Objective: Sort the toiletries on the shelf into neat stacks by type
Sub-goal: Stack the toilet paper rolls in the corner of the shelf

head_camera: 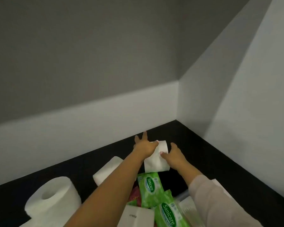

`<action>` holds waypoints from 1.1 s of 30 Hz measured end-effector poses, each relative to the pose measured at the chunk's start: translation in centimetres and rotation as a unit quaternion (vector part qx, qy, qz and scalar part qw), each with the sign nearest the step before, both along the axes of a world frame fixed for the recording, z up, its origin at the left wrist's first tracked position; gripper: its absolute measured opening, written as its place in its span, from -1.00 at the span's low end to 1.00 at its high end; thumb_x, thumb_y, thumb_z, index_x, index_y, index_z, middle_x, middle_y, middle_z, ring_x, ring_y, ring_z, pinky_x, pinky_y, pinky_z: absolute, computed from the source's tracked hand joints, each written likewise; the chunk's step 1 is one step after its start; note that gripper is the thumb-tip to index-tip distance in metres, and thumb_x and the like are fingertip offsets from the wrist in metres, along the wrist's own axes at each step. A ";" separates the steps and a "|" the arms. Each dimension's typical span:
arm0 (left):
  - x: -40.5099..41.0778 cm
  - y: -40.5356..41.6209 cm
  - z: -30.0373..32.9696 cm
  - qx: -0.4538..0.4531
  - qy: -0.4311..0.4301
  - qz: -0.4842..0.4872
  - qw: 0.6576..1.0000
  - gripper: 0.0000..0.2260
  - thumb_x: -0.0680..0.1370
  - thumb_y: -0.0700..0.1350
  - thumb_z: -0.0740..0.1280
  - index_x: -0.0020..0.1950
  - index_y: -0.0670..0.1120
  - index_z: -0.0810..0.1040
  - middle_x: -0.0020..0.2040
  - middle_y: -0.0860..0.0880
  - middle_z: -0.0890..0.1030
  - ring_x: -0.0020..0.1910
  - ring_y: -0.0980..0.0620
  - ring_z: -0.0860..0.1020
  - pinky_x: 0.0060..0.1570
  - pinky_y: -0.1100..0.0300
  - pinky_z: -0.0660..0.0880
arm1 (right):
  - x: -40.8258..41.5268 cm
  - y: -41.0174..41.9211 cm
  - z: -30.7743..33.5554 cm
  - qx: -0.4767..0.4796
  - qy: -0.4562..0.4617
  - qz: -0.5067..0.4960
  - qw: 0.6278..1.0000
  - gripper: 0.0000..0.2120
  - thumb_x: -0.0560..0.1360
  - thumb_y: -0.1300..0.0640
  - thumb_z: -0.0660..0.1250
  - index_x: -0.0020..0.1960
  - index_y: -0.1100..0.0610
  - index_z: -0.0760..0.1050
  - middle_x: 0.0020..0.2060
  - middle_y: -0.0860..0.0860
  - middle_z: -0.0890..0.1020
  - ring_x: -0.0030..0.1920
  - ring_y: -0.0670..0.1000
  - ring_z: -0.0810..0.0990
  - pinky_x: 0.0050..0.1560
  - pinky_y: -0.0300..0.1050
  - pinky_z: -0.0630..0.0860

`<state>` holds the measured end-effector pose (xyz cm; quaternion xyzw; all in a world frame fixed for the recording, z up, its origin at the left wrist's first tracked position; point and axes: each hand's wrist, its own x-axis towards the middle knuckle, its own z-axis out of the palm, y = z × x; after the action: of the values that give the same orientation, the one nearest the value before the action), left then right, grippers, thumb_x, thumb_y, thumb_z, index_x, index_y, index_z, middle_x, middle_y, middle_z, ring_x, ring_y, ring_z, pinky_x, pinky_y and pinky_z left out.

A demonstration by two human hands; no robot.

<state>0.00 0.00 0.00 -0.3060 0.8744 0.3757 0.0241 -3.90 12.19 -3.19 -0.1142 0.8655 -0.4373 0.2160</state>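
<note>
A white toilet roll [156, 159] stands slightly tilted on the black shelf [211, 159], near the back corner. My left hand [144, 145] presses its upper left side, thumb on the top edge and fingers spread straight towards the wall. My right hand [174, 154] holds its right side, thumb across the front and fingers behind. Another roll [107, 171] lies on its side under my left forearm. A larger roll [52, 199] stands at the front left. Two green Sanicare wipe packs [150, 187] [169, 213] lie between my arms.
A white box [134, 215] and a red packet [135, 194] sit among the wipes at the front. White walls [105, 115] close the shelf at the back and on the right. Bare black shelf shows along the back and in the right corner.
</note>
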 end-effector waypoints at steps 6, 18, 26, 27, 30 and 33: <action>-1.0 0.0 -3.0 0.021 -0.056 -0.004 0.998 -0.38 0.61 0.15 0.09 0.56 0.00 -0.12 0.53 -0.24 0.04 0.48 -0.20 0.15 0.38 -0.01 0.23 | -0.7 -0.6 -2.1 0.002 -0.050 0.026 0.998 -0.43 0.56 0.06 0.25 0.48 0.16 0.11 0.28 0.16 0.46 0.22 0.14 0.49 0.17 0.00 0.46; -3.0 1.1 -2.7 0.174 0.065 0.071 0.980 -0.44 0.57 0.18 0.18 0.52 0.09 0.10 0.40 -0.15 0.14 0.17 -0.12 0.39 -0.01 -0.04 0.53 | -3.0 0.6 -0.6 -0.042 0.090 -0.007 0.995 -0.43 0.50 0.21 0.32 0.46 0.06 0.22 0.30 0.09 0.44 0.28 0.11 0.42 0.28 0.08 0.43; -7.4 5.1 -3.8 0.363 0.040 0.062 0.929 -0.39 0.49 0.41 0.05 0.43 0.11 0.29 0.32 -0.10 0.42 0.20 -0.17 0.47 -0.04 -0.15 0.57 | -6.9 4.8 1.1 0.130 0.278 0.031 0.951 -0.43 0.50 0.17 0.32 0.46 -0.02 0.23 0.38 0.01 0.35 0.40 0.07 0.25 0.45 0.13 0.20; -8.1 5.8 -3.8 0.383 0.027 0.055 0.922 -0.39 0.50 0.40 0.03 0.44 0.09 0.29 0.33 -0.12 0.45 0.22 -0.19 0.47 -0.05 -0.14 0.56 | -7.5 5.4 1.1 0.160 0.289 0.039 0.943 -0.41 0.48 0.14 0.34 0.46 -0.03 0.22 0.39 0.00 0.34 0.41 0.06 0.25 0.46 0.15 0.16; -10.4 7.6 -4.2 0.424 -0.020 0.038 0.905 -0.33 0.50 0.40 0.02 0.48 0.04 0.25 0.40 -0.16 0.38 0.34 -0.22 0.38 0.08 -0.23 0.49 | -9.4 6.9 0.7 0.235 0.307 0.051 0.921 -0.34 0.45 0.11 0.39 0.47 -0.03 0.18 0.40 0.01 0.32 0.42 0.07 0.23 0.49 0.17 0.10; -12.3 9.3 -4.6 0.434 -0.048 0.027 0.899 -0.27 0.46 0.44 0.03 0.50 0.04 0.21 0.45 -0.16 0.30 0.41 -0.23 0.30 0.16 -0.26 0.44 | -11.3 8.3 0.0 0.273 0.305 0.055 0.911 -0.32 0.45 0.09 0.40 0.47 -0.04 0.16 0.41 0.02 0.30 0.44 0.08 0.20 0.50 0.17 0.04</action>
<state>-12.27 9.27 -4.58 -0.3063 0.6140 0.7033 0.1860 -15.15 20.44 -3.17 -0.2260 0.9672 -0.1151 -0.0120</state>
